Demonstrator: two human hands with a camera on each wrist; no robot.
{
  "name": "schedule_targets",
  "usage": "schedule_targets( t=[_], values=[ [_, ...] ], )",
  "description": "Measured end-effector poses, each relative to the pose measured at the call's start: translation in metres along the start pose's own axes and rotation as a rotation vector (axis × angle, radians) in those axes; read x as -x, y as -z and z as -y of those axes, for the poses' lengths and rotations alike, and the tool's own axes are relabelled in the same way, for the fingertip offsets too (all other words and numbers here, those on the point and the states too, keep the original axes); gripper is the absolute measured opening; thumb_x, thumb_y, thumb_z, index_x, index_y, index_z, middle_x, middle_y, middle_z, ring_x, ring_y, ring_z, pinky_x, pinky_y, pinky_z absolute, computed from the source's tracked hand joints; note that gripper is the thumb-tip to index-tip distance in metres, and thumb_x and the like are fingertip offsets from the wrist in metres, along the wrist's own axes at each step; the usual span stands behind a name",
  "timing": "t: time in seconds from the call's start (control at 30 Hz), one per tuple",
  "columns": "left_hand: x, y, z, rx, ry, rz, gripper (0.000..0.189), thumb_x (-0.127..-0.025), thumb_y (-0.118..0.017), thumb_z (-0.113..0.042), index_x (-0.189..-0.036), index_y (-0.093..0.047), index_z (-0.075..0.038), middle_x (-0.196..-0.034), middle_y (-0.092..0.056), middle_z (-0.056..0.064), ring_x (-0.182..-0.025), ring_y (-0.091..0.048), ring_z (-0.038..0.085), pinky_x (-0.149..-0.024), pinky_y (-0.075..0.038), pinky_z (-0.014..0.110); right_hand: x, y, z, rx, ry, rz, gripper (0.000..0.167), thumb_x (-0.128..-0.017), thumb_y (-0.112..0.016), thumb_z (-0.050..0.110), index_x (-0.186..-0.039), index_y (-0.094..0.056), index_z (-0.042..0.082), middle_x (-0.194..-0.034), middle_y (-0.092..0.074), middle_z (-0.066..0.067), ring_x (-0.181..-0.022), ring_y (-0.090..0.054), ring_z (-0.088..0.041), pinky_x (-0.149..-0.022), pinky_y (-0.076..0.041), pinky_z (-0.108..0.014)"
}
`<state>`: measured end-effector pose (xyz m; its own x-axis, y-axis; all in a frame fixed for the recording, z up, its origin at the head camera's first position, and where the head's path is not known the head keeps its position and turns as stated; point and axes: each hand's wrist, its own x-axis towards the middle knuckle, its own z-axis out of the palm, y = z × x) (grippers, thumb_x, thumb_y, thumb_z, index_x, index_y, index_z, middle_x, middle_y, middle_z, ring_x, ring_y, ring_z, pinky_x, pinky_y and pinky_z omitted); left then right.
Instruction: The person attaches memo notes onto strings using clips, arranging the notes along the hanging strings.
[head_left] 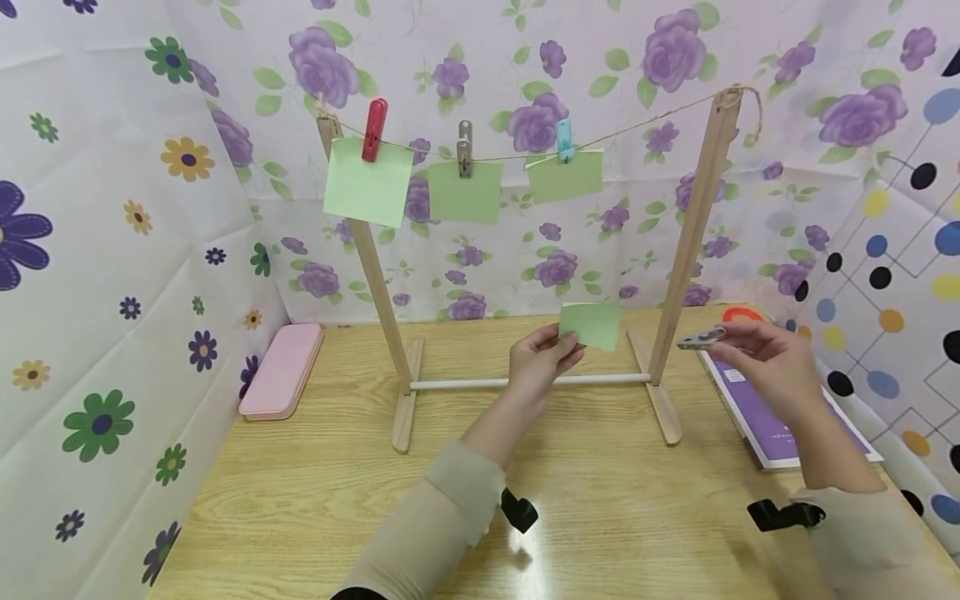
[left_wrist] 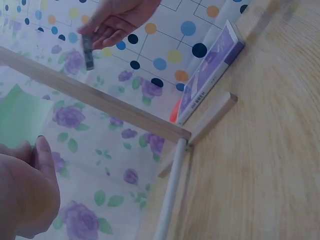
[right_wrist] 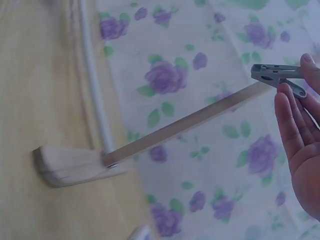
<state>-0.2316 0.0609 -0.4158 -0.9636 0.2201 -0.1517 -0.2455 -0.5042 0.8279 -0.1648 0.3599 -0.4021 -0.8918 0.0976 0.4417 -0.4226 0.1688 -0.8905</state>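
Observation:
Between thumb and fingers my left hand (head_left: 536, 367) pinches a green sticky note (head_left: 592, 325) by its lower left corner, below the string. My right hand (head_left: 772, 367) holds a grey clothespin (head_left: 701, 338) to the right of the right post; the right wrist view shows the clothespin (right_wrist: 277, 75) between thumb and fingertips. On the sagging string (head_left: 637, 125) hang three green notes: one (head_left: 367, 183) under a red clothespin (head_left: 374, 130), one (head_left: 465, 196) under a grey clothespin (head_left: 465, 150), and one (head_left: 566, 179) under a light blue clothespin (head_left: 565, 140).
A wooden stand has a left post (head_left: 378, 292), a right post (head_left: 693, 233) and a white crossbar (head_left: 461, 384). At the right lies a purple book (head_left: 757, 425) with a red-orange item (head_left: 742, 314) behind it. A pink case (head_left: 282, 371) lies at the left. Patterned cloth surrounds the table (head_left: 300, 517).

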Motion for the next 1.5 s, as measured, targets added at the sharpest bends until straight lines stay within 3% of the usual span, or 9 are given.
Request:
schedule_targets(
  t=[0.2,0.4,0.6,0.83,1.07,1.33,1.4,1.5],
  values=[
    [-0.003,-0.022,-0.007,0.039,-0.063,-0.006,0.020,-0.089,-0.071,0.011,-0.108,-0.067,0.007,-0.091,-0.066,0.012,-0.077,-0.072,0.017,-0.081,-0.063,0.027,-0.021,-0.001,0.042,0.093,0.135,0.002,0.022,-0.086,-0.069,-0.019,-0.107,-0.067,-0.014,-0.088,-0.074,0.003,-0.073,-0.070,-0.006,-0.066,-0.059,-0.012],
    [-0.004,-0.044,-0.016,0.101,-0.126,0.029,0.017,-0.087,-0.072,0.013,-0.090,-0.070,-0.004,-0.083,-0.066,0.007,-0.072,-0.073,0.017,-0.076,-0.064,0.027,-0.044,-0.004,0.077,0.136,0.310,-0.033,0.015,-0.083,-0.071,-0.020,-0.098,-0.067,-0.020,-0.087,-0.075,0.002,-0.069,-0.066,-0.007,-0.064,-0.056,-0.009],
    [-0.004,-0.060,-0.028,0.106,-0.151,0.041,0.012,-0.088,-0.072,0.008,-0.098,-0.070,0.001,-0.086,-0.069,0.010,-0.075,-0.074,0.018,-0.080,-0.063,0.028,-0.063,-0.011,0.105,0.214,0.456,-0.034,0.012,-0.084,-0.075,-0.014,-0.090,-0.068,-0.021,-0.085,-0.075,0.000,-0.072,-0.067,-0.006,-0.069,-0.057,-0.010],
    [-0.007,-0.078,-0.042,0.099,-0.215,0.021,0.013,-0.091,-0.070,0.007,-0.104,-0.069,0.006,-0.089,-0.071,0.013,-0.075,-0.074,0.017,-0.081,-0.063,0.028,-0.090,-0.024,0.145,0.082,0.620,0.021,0.020,-0.085,-0.075,-0.011,-0.079,-0.063,-0.026,-0.083,-0.075,0.000,-0.073,-0.069,-0.008,-0.072,-0.057,-0.012],
    [-0.005,-0.098,-0.054,0.107,-0.253,0.015,0.013,-0.090,-0.072,0.006,-0.103,-0.071,0.004,-0.090,-0.074,0.015,-0.076,-0.075,0.018,-0.079,-0.064,0.028,-0.116,-0.034,0.187,0.355,0.714,-0.055,0.019,-0.085,-0.076,-0.009,-0.077,-0.065,-0.022,-0.084,-0.071,0.016,-0.073,-0.067,0.002,-0.075,-0.055,-0.009],
    [-0.003,-0.110,-0.066,0.077,-0.302,0.031,0.012,-0.091,-0.074,-0.001,-0.103,-0.072,0.002,-0.091,-0.074,0.014,-0.079,-0.075,0.019,-0.078,-0.064,0.029,-0.152,-0.038,0.227,0.597,0.884,-0.009,0.014,-0.090,-0.074,-0.004,-0.083,-0.069,-0.015,-0.092,-0.061,0.035,-0.079,-0.060,0.015,-0.079,-0.052,-0.006],
    [-0.003,-0.113,-0.067,0.091,-0.305,0.034,0.011,-0.091,-0.074,-0.001,-0.102,-0.072,0.001,-0.090,-0.074,0.015,-0.078,-0.075,0.020,-0.078,-0.064,0.029,-0.158,-0.039,0.237,0.666,0.867,-0.001,0.015,-0.092,-0.073,-0.002,-0.087,-0.070,-0.015,-0.093,-0.056,0.040,-0.081,-0.057,0.018,-0.082,-0.051,-0.005],
    [-0.001,-0.117,-0.069,0.113,-0.304,0.045,0.009,-0.091,-0.074,0.000,-0.101,-0.072,0.001,-0.089,-0.074,0.014,-0.076,-0.075,0.019,-0.077,-0.064,0.030,-0.165,-0.043,0.249,0.787,0.757,0.009,0.016,-0.095,-0.071,0.005,-0.094,-0.073,-0.011,-0.089,-0.048,0.044,-0.084,-0.047,0.020,-0.089,-0.044,-0.004]
  ],
)
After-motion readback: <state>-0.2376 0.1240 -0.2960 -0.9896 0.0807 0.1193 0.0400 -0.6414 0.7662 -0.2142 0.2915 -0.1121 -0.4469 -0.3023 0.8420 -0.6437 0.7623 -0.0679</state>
